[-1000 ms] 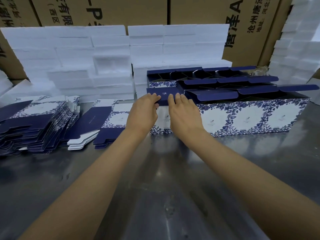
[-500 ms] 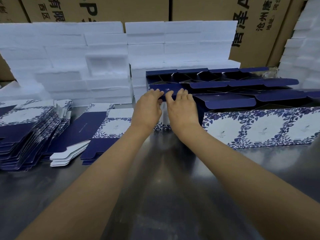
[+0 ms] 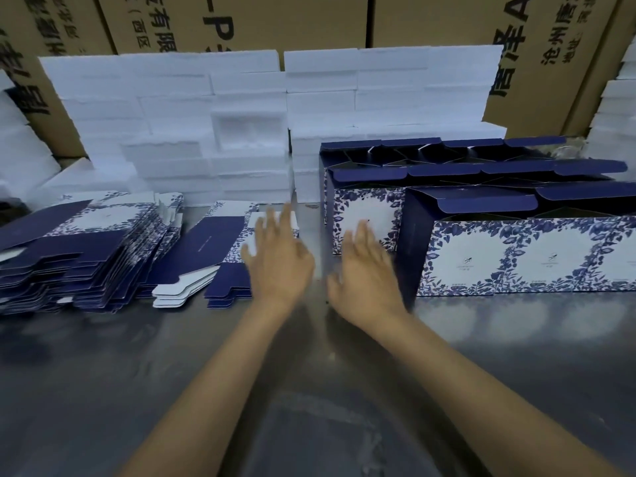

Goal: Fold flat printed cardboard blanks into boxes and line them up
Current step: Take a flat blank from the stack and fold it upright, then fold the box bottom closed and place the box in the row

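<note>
Folded blue-and-white floral boxes stand in rows at the right, lids open: a front row, and behind it a box at the left end of the middle row. My left hand and my right hand hover blurred over the metal table, fingers spread, holding nothing. The right hand is just in front of that middle-row box. Flat printed blanks lie at the left: a small pile by my left hand and a tall stack further left.
White foam inserts are stacked along the back behind the blanks and boxes. Brown shipping cartons form the back wall. More foam rises at the far right.
Both hands have let go of the folded box, which now stands in the middle row, and pulled back toward me with fingers spread. The camera has moved closer.
</note>
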`<state>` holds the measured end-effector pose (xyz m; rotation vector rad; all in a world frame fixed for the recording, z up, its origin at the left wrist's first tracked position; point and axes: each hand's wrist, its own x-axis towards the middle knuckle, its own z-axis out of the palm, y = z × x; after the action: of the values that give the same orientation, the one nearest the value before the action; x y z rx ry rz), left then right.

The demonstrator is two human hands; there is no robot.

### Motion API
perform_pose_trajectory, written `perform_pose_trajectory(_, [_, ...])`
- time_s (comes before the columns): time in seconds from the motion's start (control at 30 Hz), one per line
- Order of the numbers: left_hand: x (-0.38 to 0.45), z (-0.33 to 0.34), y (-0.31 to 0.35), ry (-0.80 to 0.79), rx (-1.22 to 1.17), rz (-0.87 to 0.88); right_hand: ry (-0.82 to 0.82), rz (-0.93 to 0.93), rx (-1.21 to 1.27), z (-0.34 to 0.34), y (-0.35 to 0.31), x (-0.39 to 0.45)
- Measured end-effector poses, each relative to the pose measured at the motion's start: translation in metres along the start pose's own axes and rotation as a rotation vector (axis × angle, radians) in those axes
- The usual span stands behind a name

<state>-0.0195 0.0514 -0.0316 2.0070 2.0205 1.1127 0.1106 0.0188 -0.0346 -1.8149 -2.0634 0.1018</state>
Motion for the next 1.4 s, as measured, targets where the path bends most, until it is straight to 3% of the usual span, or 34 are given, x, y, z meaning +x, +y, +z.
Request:
perform_pose_trajectory(0.1, [-0.006, -0.025, -0.036, -0.068, 0.077, -0.26, -0.242, 0.023, 0.176, 0.012, -0.023, -0.011])
perform_pose_trajectory(0.17, [-0.014, -0.035, -0.054, -0.117, 0.02, -0.31, -0.288, 0.031, 0.219, 0.019, -0.036, -0.01])
perform_pose_trajectory(0.37, [-0.033, -0.04, -0.069, -0.083, -0.147, -0.174, -0.221, 0.025, 0.176, 0.035, -0.058, -0.008])
perform_pose_trajectory(0.53, [-0.031, -0.041, -0.064, -0.056, -0.096, -0.116, -0.135, -0.011, 0.065, 0.047, -0.065, -0.016])
perform_pose_trajectory(0.67, [-0.032, -0.045, -0.061, 0.023, -0.189, -0.076, -0.018, 0.029, 0.215, 0.044, -0.071, -0.012])
perform_pose_trajectory(0.83, [-0.034, -0.052, -0.049, 0.219, -0.317, 0.013, 0.145, 0.178, 0.817, 0.027, -0.076, -0.006])
perform_pose_trajectory(0.93, [-0.037, -0.055, -0.038, 0.282, -0.405, 0.075, 0.089, 0.362, 1.384, 0.012, -0.077, 0.002])
perform_pose_trajectory(1.03, [-0.042, -0.057, -0.025, 0.317, -0.477, 0.137, -0.049, 0.433, 1.863, -0.006, -0.068, 0.011])
perform_pose_trajectory(1.17, [-0.053, -0.057, -0.011, 0.339, -0.328, 0.147, -0.155, 0.434, 1.693, -0.025, -0.056, 0.015])
perform_pose_trajectory(1.3, [-0.054, -0.064, -0.006, 0.432, -0.092, 0.199, -0.058, 0.318, 1.564, -0.035, -0.043, 0.013])
perform_pose_trajectory(1.4, [-0.045, -0.075, -0.016, 0.532, -0.068, 0.137, -0.014, 0.25, 1.497, -0.041, -0.026, 0.004])
